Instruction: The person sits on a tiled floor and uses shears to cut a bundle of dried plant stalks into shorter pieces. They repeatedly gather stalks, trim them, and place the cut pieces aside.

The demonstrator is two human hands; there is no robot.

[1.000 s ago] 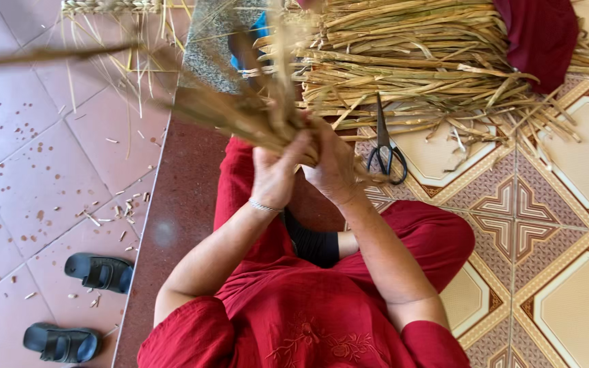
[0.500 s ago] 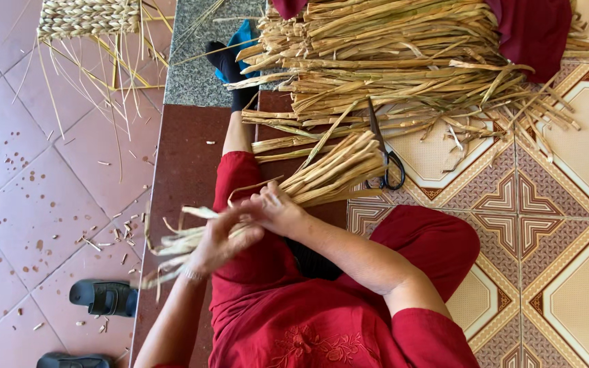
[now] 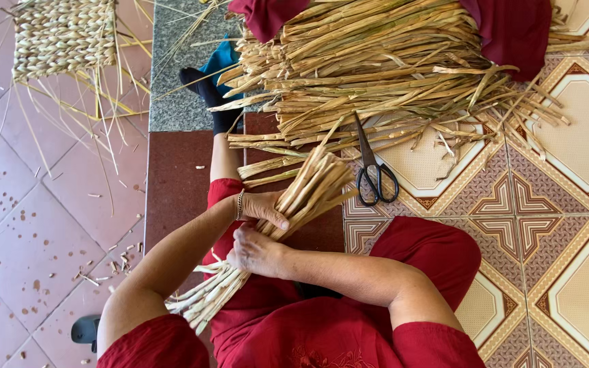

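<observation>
— Look at the left hand (image 3: 262,206): it is wrapped over the top of that bundle of pale dried reed strips (image 3: 277,228), thumb pointing along the stalks. The right hand (image 3: 255,251) is clenched round the same bundle just below it, the two hands nearly touching.

— So both grip near the middle. The bundle lies slantwise across the lap of the red clothing (image 3: 322,327), one end fanning out by the left elbow, the other reaching up towards the black-handled steel scissors (image 3: 374,172).

— That is what I would worry about. The lower ends are already splayed loose. With the grip only in the middle, I reckon a few strips could slide out and drop onto the dark red floor tile (image 3: 175,180).

— And the upper end?

— It sits just beside the scissors, which lie on the patterned cream and brown floor tile (image 3: 581,157). A swing of the bundle could knock them, or catch the big heap of dried yellow reed stalks (image 3: 383,68) behind and drag some loose.

— The stalks look stiff, too.

— Stiff and brittle, I would judge; squeezed hard, they might crack. The woven straw mat (image 3: 63,37) with its trailing strands lies well apart, so that seems safe.
</observation>
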